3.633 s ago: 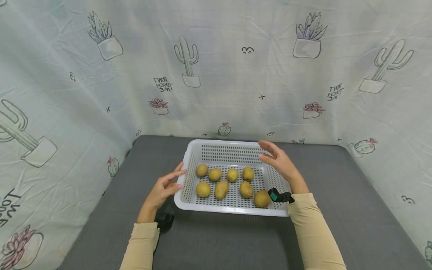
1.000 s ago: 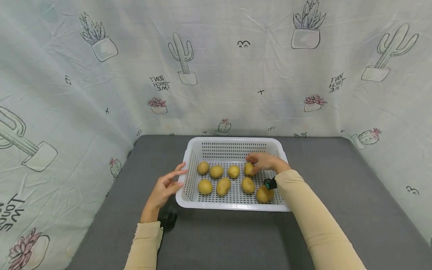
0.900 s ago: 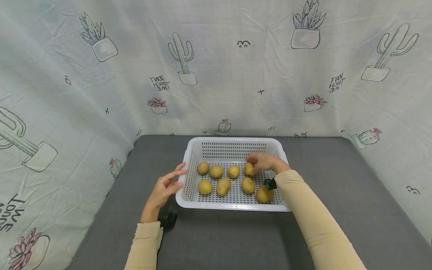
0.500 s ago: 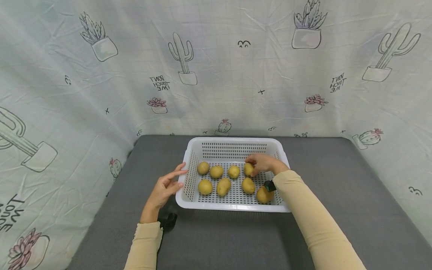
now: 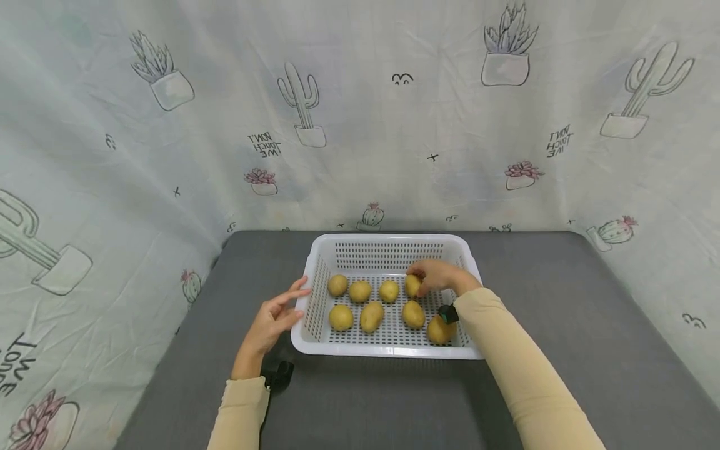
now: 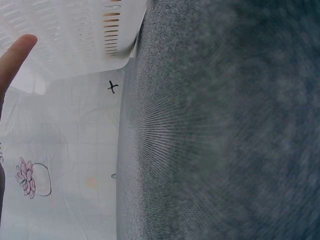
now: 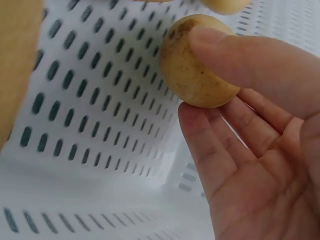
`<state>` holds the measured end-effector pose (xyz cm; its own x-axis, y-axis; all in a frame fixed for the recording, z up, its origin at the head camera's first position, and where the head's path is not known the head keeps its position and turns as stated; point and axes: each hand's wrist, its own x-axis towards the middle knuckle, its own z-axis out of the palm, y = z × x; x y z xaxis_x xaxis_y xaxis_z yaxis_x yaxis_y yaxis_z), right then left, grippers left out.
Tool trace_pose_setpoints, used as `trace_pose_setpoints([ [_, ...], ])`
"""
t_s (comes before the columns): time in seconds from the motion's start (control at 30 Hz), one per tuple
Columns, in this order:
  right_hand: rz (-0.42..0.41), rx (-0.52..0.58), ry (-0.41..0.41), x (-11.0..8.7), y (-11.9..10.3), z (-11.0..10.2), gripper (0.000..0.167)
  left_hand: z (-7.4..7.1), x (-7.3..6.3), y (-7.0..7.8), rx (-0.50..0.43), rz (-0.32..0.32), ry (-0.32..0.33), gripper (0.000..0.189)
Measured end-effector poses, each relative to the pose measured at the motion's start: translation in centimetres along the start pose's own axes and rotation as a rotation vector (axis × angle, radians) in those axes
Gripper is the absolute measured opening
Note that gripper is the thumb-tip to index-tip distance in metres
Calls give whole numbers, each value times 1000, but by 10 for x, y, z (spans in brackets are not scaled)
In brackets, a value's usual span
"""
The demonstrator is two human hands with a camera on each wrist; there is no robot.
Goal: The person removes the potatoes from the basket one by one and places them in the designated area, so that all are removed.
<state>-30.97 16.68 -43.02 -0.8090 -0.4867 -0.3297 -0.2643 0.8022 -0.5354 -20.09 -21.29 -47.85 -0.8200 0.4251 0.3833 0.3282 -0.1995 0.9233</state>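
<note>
right hand [image 5: 439,275] around half-hidden potato [image 7: 186,75]

The table [image 5: 360,403] here is dark grey and dull, with a fine, fabric-like grain that shows up close from the left wrist. Its far edge runs nearly straight across, the corners there rounded, and its sides spread wider as they come toward me until they run out of sight. One white basket [image 5: 388,352] stands directly on it, upright, near the far edge and a little left of the middle. It's a shallow rectangle, slotted along walls and floor, with a smooth rim and rounded corners, its long sides running roughly along the table's far edge.
</note>
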Motion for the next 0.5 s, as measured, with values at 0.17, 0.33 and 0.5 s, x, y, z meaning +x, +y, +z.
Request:
trace_pose_setpoints([
  [0.17, -25, 26, 30, -4, -1, -2, 61, 2, -1, 0, 8, -9, 2, 43],
  [0.33, -52, 37, 74, -8, -2, -4, 59, 3, -3, 1, 12, -28, 7, 44],
  [0.5, -94, 71, 105, -11, 0, -7, 60, 2, -2, 2, 40, -22, 6, 45],
])
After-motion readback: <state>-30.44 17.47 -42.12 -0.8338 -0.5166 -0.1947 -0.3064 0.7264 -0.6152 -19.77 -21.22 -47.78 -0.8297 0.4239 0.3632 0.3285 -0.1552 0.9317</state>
